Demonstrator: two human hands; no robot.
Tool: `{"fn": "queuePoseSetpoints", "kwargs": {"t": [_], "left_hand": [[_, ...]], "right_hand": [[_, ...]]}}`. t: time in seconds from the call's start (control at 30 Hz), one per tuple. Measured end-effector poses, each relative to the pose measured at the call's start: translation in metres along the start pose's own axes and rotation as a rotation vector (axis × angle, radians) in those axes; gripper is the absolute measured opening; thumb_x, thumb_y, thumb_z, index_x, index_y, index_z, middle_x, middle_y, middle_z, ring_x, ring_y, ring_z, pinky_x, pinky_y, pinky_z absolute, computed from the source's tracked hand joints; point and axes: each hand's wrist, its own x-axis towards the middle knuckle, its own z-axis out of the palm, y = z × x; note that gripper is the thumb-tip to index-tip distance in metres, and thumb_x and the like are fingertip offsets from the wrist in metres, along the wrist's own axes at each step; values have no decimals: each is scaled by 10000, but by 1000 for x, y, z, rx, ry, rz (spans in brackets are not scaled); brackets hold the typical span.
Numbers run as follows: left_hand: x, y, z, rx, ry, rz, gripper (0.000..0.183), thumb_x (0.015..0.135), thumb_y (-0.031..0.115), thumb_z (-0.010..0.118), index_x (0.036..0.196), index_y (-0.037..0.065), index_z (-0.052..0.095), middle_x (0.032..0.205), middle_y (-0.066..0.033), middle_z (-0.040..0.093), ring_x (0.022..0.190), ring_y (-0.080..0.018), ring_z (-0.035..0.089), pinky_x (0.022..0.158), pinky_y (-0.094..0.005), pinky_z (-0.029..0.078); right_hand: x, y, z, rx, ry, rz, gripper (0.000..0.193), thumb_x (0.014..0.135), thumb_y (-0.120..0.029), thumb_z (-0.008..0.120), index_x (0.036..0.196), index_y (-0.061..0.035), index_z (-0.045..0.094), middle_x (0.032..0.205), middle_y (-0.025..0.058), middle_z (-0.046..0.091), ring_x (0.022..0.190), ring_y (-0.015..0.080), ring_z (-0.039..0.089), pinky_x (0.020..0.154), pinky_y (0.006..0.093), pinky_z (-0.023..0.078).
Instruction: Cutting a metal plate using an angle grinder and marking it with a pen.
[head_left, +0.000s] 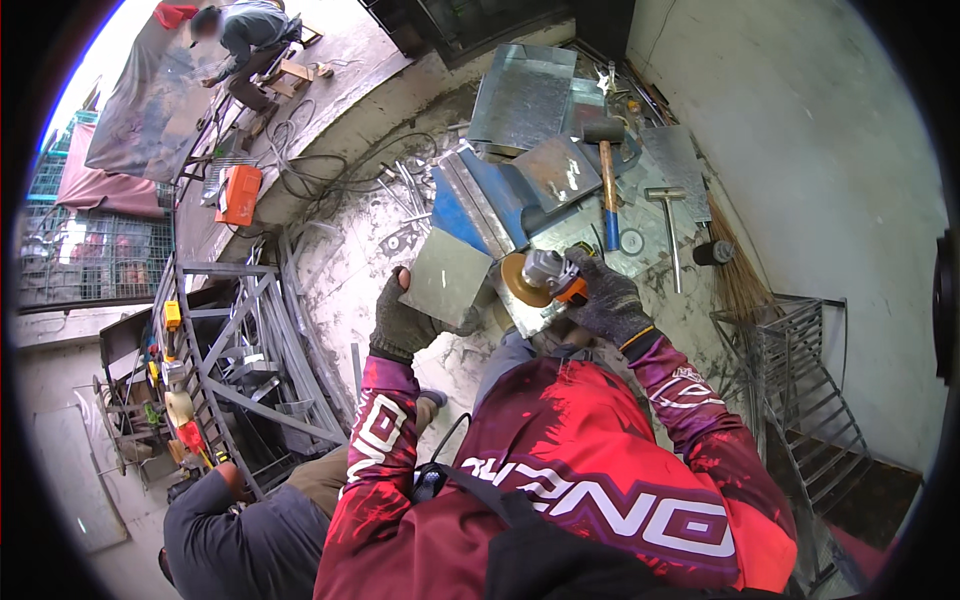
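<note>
My left hand [400, 322], in a dark fingerless glove, grips a square grey metal plate [443, 275] by its left and lower edge, holding it tilted in front of me. In my gloved right hand [608, 302] is a small angle grinder [546, 268] with an orange and black body. Its round brown disc [522, 280] faces the plate's right edge; whether they touch I cannot tell. Just beyond lies a blue metal piece [478, 205] with a long seam. A mallet [609, 190] with a wooden, blue-ended handle rests head away from me.
A T-shaped metal tool [672, 235] and sheet metal [525, 95] lie ahead. Steel bars [290, 350] fill the left; an orange case [238, 195] and cables sit beyond. A broom [738, 245] and metal rack [815, 390] stand right. One person [245, 530] sits close at lower left, another [250, 45] works far left.
</note>
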Motion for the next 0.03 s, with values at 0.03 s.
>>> {"fn": "queuePoseSetpoints", "kwargs": {"t": [0.03], "left_hand": [[-2,-1,1,27,42,6,812,947,577,569,1548,78,347,1429,-287,520,1105,-587,614,795,-739,548]], "right_hand": [[0,-2,2,3,-6,-7,820,770,-175,732,1496,-217,352,1266,196,604,1076,424,651,894,514,540]]}}
